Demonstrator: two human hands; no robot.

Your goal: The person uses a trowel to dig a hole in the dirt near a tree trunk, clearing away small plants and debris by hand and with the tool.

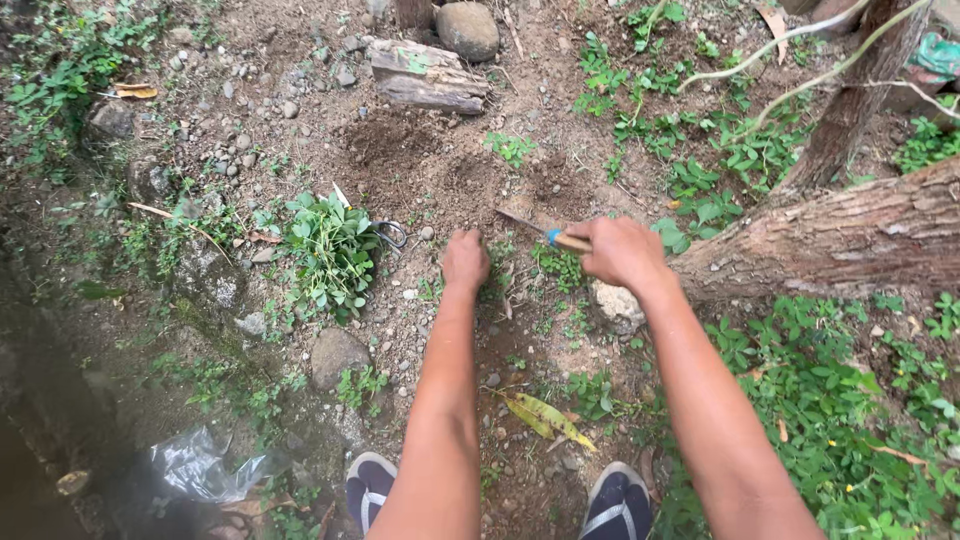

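Your sandals (612, 505) stood near the dig. Your right hand (622, 252) gripped the knife (545, 235), blade in soil; your left hand (465, 260), fisted on weeds (497, 283), risked a slip-cut.

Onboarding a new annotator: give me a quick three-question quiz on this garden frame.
1. True or false: the right hand grips a wooden-handled tool.
2. What does the left hand do? A) holds a stone B) presses closed into the soil C) lifts the plastic bag
3. Fill in: the pile of pulled weeds lies on the ____ hand's side.

Key: 1 true; 2 B; 3 left
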